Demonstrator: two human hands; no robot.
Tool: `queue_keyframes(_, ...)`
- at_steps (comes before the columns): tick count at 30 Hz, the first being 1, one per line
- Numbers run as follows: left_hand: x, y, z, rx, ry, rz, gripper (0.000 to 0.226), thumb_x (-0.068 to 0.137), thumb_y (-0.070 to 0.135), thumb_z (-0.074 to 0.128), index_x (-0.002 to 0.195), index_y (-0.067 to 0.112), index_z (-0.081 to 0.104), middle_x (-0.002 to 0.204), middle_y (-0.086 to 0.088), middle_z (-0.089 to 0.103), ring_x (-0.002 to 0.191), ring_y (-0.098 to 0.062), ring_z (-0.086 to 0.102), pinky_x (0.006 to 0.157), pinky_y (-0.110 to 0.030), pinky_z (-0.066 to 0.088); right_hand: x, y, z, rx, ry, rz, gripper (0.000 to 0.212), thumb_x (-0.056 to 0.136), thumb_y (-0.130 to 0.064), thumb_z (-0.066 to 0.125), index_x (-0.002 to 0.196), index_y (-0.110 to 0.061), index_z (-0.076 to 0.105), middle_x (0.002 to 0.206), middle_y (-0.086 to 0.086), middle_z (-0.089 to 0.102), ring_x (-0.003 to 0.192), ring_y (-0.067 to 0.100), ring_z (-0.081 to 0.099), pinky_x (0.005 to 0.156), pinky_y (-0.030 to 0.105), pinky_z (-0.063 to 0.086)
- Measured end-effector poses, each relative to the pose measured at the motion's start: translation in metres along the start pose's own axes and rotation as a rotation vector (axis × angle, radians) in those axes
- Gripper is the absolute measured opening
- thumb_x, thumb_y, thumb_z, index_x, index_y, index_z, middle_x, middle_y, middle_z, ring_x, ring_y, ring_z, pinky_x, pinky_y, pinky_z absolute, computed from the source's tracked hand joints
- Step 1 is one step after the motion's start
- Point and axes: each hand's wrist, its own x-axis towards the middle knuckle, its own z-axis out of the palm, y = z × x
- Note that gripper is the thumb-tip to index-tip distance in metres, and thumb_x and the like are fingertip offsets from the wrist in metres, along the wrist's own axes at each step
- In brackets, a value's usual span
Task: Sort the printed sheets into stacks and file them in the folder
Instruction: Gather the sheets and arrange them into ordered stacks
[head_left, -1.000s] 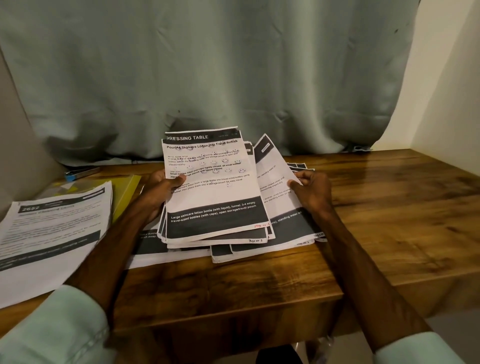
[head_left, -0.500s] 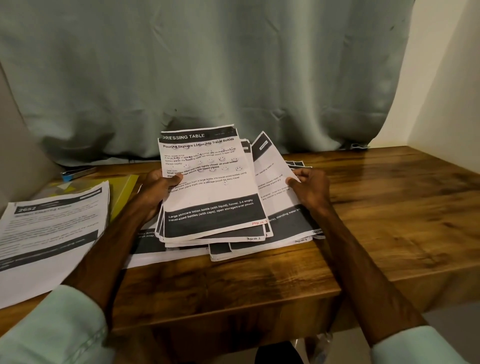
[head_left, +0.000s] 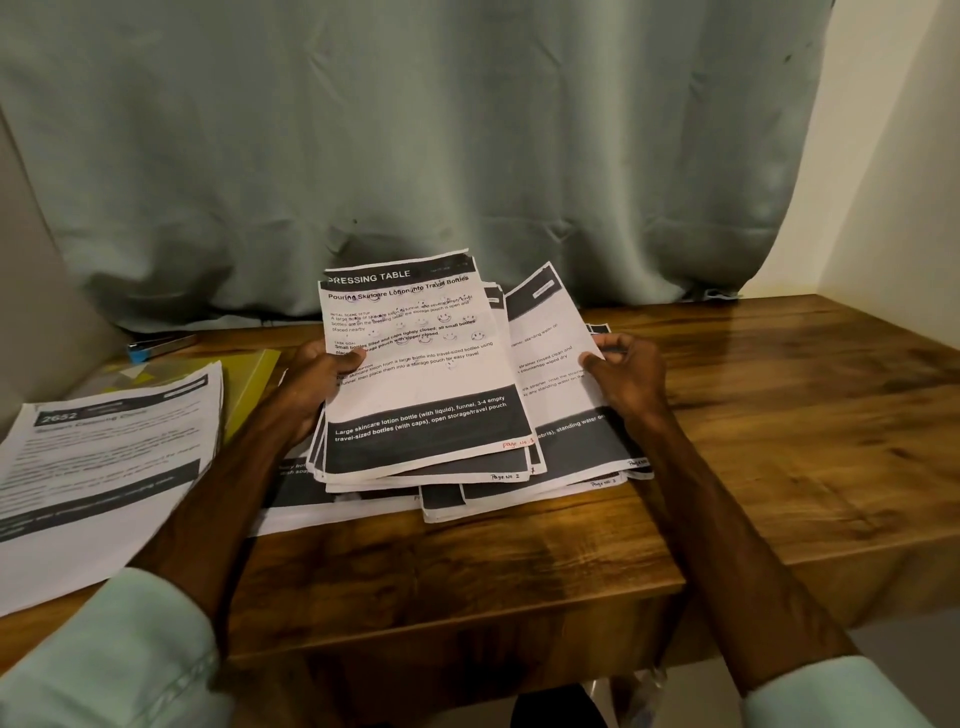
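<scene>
My left hand (head_left: 317, 384) grips a small bundle of printed sheets (head_left: 421, 374) by its left edge, tilted up off the table, thumb on the top page headed "DRESSING TABLE". My right hand (head_left: 628, 374) pinches the right edge of another sheet (head_left: 556, 364) fanned out beside it. Both lie over a loose pile of sheets (head_left: 467, 499) spread on the wooden table (head_left: 779, 441). A separate stack of sheets (head_left: 98, 467) lies at the left. The yellow folder (head_left: 249, 384) shows partly behind that stack.
A grey-green curtain (head_left: 415, 156) hangs right behind the table. A blue-tipped stapler (head_left: 156, 347) lies at the back left. A cream wall (head_left: 893, 182) closes off the right side. The table's front edge (head_left: 467, 623) is close to me.
Both hands and the sheets they hold have stayed almost still; my right fingers have shifted slightly on the fanned sheet's edge. The view itself drifted a little.
</scene>
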Motion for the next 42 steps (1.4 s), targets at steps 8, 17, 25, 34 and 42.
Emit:
queue_keyframes(8, 0.001, 0.002, -0.004, -0.026, 0.028, 0.02, 0.023, 0.096, 0.004, 0.064, 0.116, 0.01, 0.071, 0.104, -0.002, 0.079, 0.094, -0.023, 0.076, 0.078, -0.035, 0.059, -0.002, -0.005, -0.002, 0.076, 0.093, 0.008, 0.023, 0.092, -0.011, 0.073, 0.114, -0.006, 0.068, 0.119, 0.01, 0.073, 0.093, 0.018, 0.071, 0.068, 0.024, 0.059)
queue_keyframes(17, 0.001, 0.002, -0.003, -0.063, 0.041, 0.027, 0.019, 0.095, 0.003, 0.063, 0.109, 0.012, 0.071, 0.097, 0.0, 0.079, 0.089, -0.02, 0.077, 0.073, -0.033, 0.059, -0.001, -0.002, -0.002, 0.138, 0.141, 0.029, 0.026, 0.09, -0.008, 0.075, 0.115, -0.003, 0.069, 0.116, 0.01, 0.074, 0.095, 0.022, 0.073, 0.078, 0.036, 0.063)
queue_keyframes(25, 0.003, 0.004, -0.005, -0.124, 0.094, 0.012, 0.031, 0.096, 0.003, 0.063, 0.126, 0.004, 0.066, 0.112, -0.008, 0.075, 0.099, -0.028, 0.074, 0.076, -0.035, 0.058, -0.014, -0.01, 0.006, 0.223, -0.304, 0.22, 0.021, 0.087, -0.008, 0.077, 0.108, -0.007, 0.074, 0.104, 0.011, 0.077, 0.087, 0.024, 0.077, 0.079, 0.037, 0.062)
queue_keyframes(34, 0.002, 0.003, -0.003, -0.124, 0.089, 0.014, 0.03, 0.096, 0.002, 0.061, 0.126, 0.007, 0.067, 0.113, -0.006, 0.075, 0.096, -0.023, 0.074, 0.075, -0.033, 0.058, -0.021, -0.012, 0.017, -0.064, -0.207, 0.054, 0.007, 0.084, -0.016, 0.083, 0.087, -0.012, 0.077, 0.083, 0.002, 0.076, 0.076, 0.016, 0.073, 0.077, 0.034, 0.062)
queue_keyframes(42, 0.004, 0.001, -0.006, -0.141, 0.058, -0.004, 0.03, 0.096, 0.0, 0.06, 0.125, 0.004, 0.066, 0.114, -0.01, 0.075, 0.097, -0.027, 0.075, 0.079, -0.037, 0.059, -0.016, -0.011, 0.014, -0.072, -0.175, 0.121, 0.016, 0.086, -0.015, 0.081, 0.098, -0.013, 0.071, 0.098, 0.005, 0.074, 0.087, 0.019, 0.073, 0.077, 0.032, 0.062)
